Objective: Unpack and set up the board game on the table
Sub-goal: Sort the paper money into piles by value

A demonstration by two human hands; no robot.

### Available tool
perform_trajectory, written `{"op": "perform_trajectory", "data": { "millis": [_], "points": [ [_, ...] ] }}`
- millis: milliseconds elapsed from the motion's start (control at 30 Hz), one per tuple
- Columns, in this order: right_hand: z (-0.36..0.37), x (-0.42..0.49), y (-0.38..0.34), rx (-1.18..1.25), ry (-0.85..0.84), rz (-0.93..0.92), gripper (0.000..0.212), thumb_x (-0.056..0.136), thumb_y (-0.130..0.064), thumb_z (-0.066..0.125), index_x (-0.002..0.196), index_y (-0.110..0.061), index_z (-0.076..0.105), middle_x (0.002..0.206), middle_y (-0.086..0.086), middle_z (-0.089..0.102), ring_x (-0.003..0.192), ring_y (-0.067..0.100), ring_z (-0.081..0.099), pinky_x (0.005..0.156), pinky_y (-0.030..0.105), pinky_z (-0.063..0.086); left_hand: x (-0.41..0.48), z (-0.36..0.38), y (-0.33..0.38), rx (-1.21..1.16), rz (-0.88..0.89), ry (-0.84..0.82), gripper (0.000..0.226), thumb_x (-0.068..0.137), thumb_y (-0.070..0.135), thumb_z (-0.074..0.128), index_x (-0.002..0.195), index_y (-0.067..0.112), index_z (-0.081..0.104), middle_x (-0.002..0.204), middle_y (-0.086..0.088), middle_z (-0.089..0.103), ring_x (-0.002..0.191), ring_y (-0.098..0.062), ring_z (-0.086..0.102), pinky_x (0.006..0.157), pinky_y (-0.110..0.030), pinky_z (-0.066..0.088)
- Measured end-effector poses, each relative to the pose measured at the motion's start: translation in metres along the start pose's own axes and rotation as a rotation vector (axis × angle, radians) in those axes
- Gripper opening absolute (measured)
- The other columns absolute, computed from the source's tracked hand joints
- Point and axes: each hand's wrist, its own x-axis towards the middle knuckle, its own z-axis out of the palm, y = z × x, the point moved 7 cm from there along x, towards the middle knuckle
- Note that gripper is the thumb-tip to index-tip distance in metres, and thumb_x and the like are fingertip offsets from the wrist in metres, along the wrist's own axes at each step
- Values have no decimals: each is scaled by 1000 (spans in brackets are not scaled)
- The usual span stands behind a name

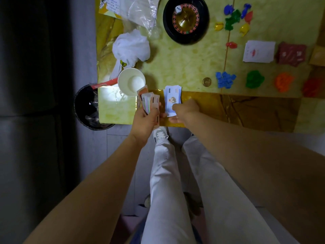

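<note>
Left hand (146,120) is curled tight round a mixed wad of notes (148,102), held on edge and fanned a little, orange ones at the back and striped edges showing. Right hand (184,110) is just beside it, thumb on top and fingers underneath, pinching the near end of the blue notes (171,98). That blue stack points away over the near edge of the surface (184,67); whether it lies flat on it or hovers just above, I cannot tell.

Moving out: a white paper cup (131,81) stands just behind the left hand's wad. Beyond it sits a crumpled white bag (131,46), and further back clear plastic wrapping (140,9).

Off the corner of the surface, down on the floor, a black bin (88,106).

To the right of the blue notes, a gold coin (206,81), then a row of piled pieces: blue pile (225,79), green pile (254,79), orange pile (284,81), red pile (311,87). Behind those, white cards (258,51) beside dark red cards (291,53).

At the far side, the roulette wheel (186,20) with a white die (178,10) resting inside it, and to its right a cluster of coloured figures (235,18) in blue, green, yellow and red.
</note>
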Motion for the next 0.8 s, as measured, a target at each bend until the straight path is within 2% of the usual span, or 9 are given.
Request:
{"op": "perform_trajectory", "data": {
  "millis": [33,100,167,233,400,533,667,800],
  "points": [
    [1,1,-2,-65,29,-29,24,89,-8,58,111,2,59,105,18,65,70,37,69,61,43,59,0,-2,0,3,4,-6,16,100,8,47,103,2,61,88,-14,65,68,-10,68,66,-25,56],
    [0,-2,-10,-268,86,-111,29,88,-14,59,113,0,58,111,14,66,89,38,68,73,40,58,0,-4,-1,-10,-1,-25,17,99,5,46,95,5,62,85,-12,65,66,-11,67,67,-26,57],
    [1,-5,-20,-432,138,-193,41,88,-17,60,124,0,49,122,16,61,108,36,61,76,33,50,1,-6,-4,-25,-13,-42,16,99,3,46,101,0,62,88,-14,65,70,-16,66,75,-34,58],
    [3,-5,-25,-504,156,-247,49,89,-14,60,130,1,37,130,18,54,118,36,54,80,34,45,2,-8,-6,-22,-21,-41,21,99,4,46,112,-6,58,93,-17,64,74,-20,65,80,-38,56],
    [5,-6,-25,-588,160,-280,56,89,-14,62,133,-1,30,133,19,50,121,37,51,83,36,44,5,-11,-11,1,-38,56,23,99,7,48,117,-2,59,97,-17,66,81,-21,66,75,-30,57],
    [2,-6,-24,-706,158,-341,54,90,-17,60,133,-2,30,132,19,52,119,37,52,78,35,43,8,-1,-8,-9,-6,54,17,99,9,49,108,7,63,91,-6,68,86,-21,66,81,-37,56],
    [1,-10,-26,-944,176,-472,49,93,-20,55,133,-4,32,125,18,58,112,36,58,71,34,38,10,8,-4,-7,14,59,19,95,12,52,87,20,67,89,-14,67,89,-30,64,86,-52,53],
    [-8,-12,-32,-985,257,-548,38,94,-26,52,124,-6,40,119,16,61,107,37,59,66,34,37,10,11,2,-12,16,56,15,94,15,56,86,22,67,86,-10,68,87,-28,64,85,-48,53]
  ]
}}
